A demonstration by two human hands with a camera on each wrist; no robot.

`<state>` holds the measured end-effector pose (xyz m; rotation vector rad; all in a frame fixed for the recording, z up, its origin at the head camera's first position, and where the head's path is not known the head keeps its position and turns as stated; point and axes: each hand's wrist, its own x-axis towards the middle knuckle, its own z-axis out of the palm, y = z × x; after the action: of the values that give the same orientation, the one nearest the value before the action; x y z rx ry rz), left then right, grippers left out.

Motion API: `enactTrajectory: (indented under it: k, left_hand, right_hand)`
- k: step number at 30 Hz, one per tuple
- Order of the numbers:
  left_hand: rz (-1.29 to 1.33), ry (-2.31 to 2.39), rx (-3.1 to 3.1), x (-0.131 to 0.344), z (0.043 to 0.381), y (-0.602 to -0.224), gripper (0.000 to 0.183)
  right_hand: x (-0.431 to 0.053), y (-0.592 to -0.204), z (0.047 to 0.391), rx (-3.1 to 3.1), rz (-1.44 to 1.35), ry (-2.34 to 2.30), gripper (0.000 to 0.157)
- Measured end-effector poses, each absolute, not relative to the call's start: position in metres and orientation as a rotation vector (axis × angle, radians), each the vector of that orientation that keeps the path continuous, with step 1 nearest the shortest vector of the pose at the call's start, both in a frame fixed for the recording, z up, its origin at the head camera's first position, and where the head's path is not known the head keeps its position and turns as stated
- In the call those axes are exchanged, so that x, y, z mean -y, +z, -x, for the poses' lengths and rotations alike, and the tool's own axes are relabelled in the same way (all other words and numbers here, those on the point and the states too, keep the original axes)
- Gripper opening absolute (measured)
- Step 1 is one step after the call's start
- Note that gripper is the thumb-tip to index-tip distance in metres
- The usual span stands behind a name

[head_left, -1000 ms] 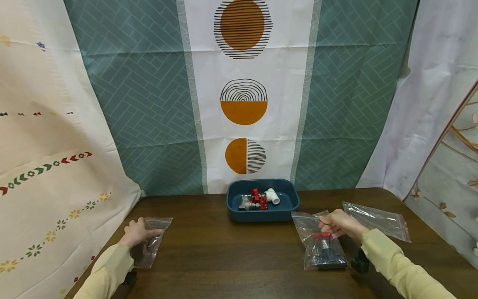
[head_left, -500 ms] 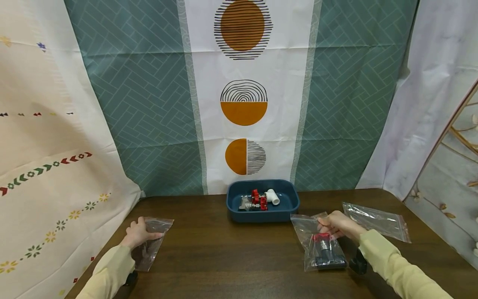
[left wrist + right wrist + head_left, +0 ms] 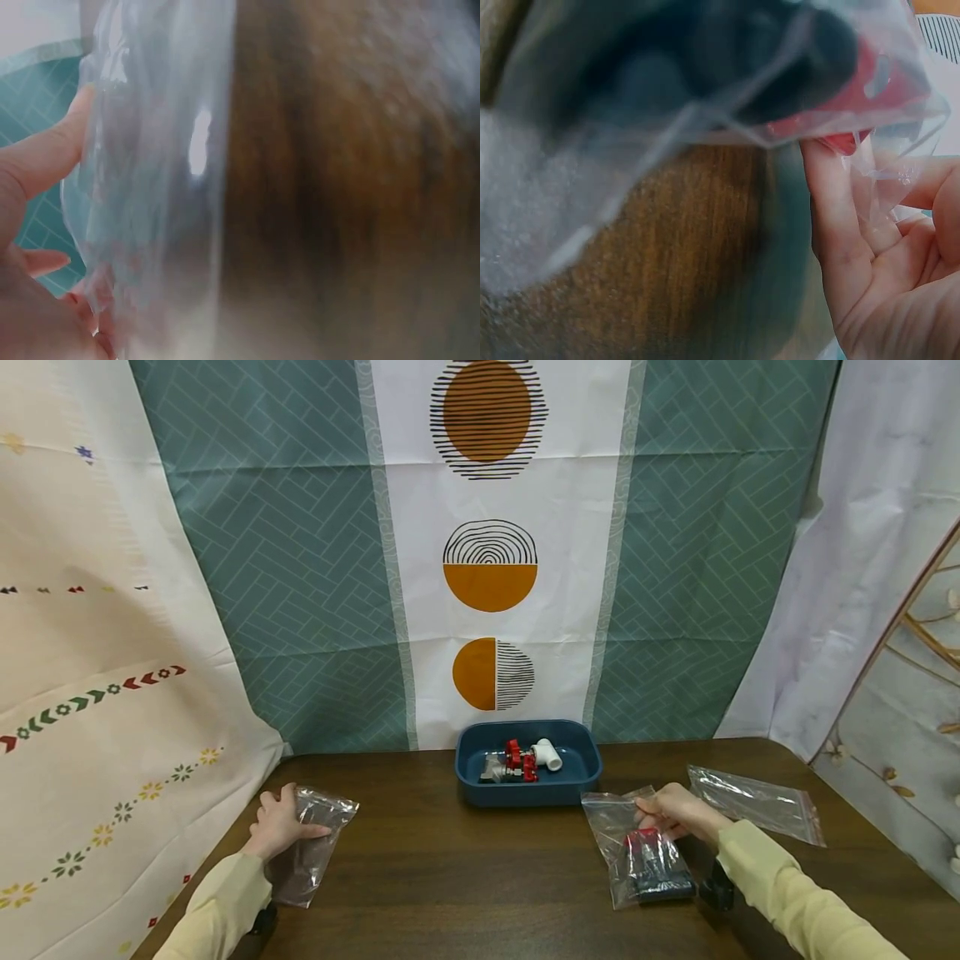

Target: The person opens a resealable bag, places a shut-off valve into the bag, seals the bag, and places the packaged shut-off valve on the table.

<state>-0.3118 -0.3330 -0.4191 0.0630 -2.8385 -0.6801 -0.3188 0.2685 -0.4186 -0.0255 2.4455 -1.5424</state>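
On the left side of the table, my left hand [image 3: 276, 828] holds a clear plastic zip bag [image 3: 309, 867] near its upper part. In the left wrist view the thumb lies along one side of the bag [image 3: 161, 172], and some fingertips are hidden behind the plastic. At the right, my right hand [image 3: 686, 812] pinches the top edge of another clear zip bag [image 3: 606, 820]. Inside it is a dark pipe fitting [image 3: 660, 878] with a red handle [image 3: 640, 837]. The right wrist view shows fingers and thumb meeting at the bag's corner, close beside the red part [image 3: 889, 86].
A blue tray [image 3: 517, 795] stands at the back middle of the table [image 3: 465, 877]. It holds red-handled valves [image 3: 528, 767], a white pipe fitting [image 3: 547, 754] and small metal pieces. A flat clear bag [image 3: 765, 806] lies at the back right. Hanging cloths border the table.
The bag in my left hand has lifted and spread a little to the right. In my right hand the bag has shifted slightly left, with the fitting tilting a little.
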Motion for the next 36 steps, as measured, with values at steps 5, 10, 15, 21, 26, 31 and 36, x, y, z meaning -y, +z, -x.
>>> enactTrajectory:
  k: [5,10,15,21,26,31,36]
  left_hand:
    - [-0.066,-0.657,2.844,0.331,0.312,-0.417,0.100]
    - [-0.098,-0.666,2.808,0.329,0.313,-0.414,0.076]
    - [-0.145,-0.698,2.766,0.325,0.318,-0.410,0.063]
    - [-0.160,-0.716,2.701,0.320,0.318,-0.403,0.052]
    - [-0.149,-0.765,2.638,0.313,0.316,-0.396,0.050]
    - [-0.065,-0.788,2.582,0.303,0.316,-0.388,0.049]
    - [0.022,-0.803,2.557,0.294,0.315,-0.381,0.048]
  right_hand:
    - [-0.269,-0.416,0.318,-2.462,0.018,-1.497,0.030]
    - [-0.269,-0.415,0.319,-2.485,0.008,-1.457,0.033]
    - [-0.269,-0.412,0.319,-2.487,0.037,-1.469,0.033]
    - [-0.270,-0.410,0.317,-2.498,0.055,-1.480,0.029]
    - [-0.271,-0.410,0.318,-2.474,0.091,-1.490,0.031]
    - [-0.274,-0.409,0.319,-2.408,0.112,-1.561,0.038]
    - [-0.276,-0.407,0.320,-2.370,0.113,-1.643,0.039]
